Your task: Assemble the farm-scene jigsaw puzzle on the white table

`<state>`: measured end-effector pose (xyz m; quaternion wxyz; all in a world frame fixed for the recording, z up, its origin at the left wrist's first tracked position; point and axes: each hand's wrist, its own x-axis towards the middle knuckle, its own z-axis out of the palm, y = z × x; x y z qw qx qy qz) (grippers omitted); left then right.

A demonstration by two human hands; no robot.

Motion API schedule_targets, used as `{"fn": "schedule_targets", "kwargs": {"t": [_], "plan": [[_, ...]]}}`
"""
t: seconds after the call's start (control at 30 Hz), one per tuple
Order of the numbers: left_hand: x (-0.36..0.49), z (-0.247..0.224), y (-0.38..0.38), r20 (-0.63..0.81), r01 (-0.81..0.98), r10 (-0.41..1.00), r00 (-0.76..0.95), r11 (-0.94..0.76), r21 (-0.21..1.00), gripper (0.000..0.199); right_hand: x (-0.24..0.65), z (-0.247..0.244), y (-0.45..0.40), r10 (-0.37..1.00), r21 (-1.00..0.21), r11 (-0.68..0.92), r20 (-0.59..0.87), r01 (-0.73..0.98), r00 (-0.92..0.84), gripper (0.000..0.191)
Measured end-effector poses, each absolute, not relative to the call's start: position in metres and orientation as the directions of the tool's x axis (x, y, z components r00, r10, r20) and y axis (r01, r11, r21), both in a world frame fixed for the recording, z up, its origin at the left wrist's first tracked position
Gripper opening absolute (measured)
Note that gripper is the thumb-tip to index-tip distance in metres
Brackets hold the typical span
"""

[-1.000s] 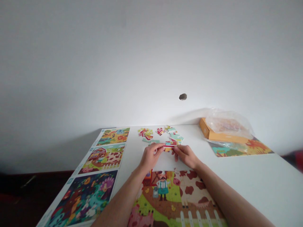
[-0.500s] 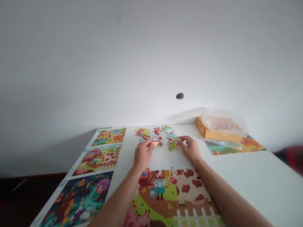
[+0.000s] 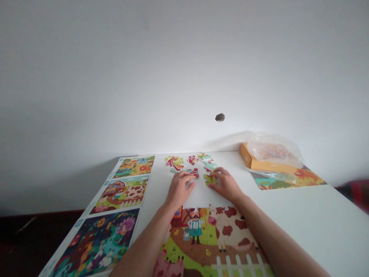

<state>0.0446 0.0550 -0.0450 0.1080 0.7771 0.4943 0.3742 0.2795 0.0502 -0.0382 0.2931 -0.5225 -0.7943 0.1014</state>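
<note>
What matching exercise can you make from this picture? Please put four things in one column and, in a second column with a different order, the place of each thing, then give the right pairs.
Things:
1. left hand
2. right hand
3. orange box
4. cow puzzle

Places:
A. under a clear bag
B. on a green piece
C. below both hands
D. on a red piece

Pairs: 1-D, 2-B, 3-A, 4-C

Soft, flat light lies across the white wall (image 3: 184, 69) — a dim shadow (image 3: 66, 184) spreads toward nine o'clock, and the desk (image 3: 317, 215) bows at the edges.
</note>
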Motion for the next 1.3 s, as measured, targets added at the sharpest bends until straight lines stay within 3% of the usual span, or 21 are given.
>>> {"fn": "schedule_targets", "kwargs": {"t": [0.17,0.37,0.53,1.0,1.3], "plan": [[0.046,-0.042,0.053,0.45,0.661,0.844,0.293,-0.519,0.542,0.025,0.28,-0.041,0.052,0.86,-0.443,0.489,0.389,0.751,-0.33,0.033],[0.046,-0.041,0.053,0.452,0.609,0.832,0.32,-0.547,0.575,0.029,0.279,-0.04,0.053,0.818,-0.43,0.562,0.414,0.707,-0.399,0.024],[0.045,-0.045,0.056,0.476,0.581,0.828,0.295,-0.551,0.599,0.037,0.279,-0.04,0.053,0.827,-0.451,0.549,0.415,0.703,-0.38,0.034],[0.048,-0.036,0.05,0.479,0.568,0.791,0.38,-0.608,0.554,0.021,0.275,-0.029,0.047,0.811,-0.467,0.582,0.397,0.666,-0.43,0.048],[0.052,-0.033,0.042,0.417,0.533,0.785,0.458,-0.618,0.578,0.027,0.269,-0.017,0.038,0.762,-0.607,0.643,0.443,0.467,-0.473,0.029]]}}
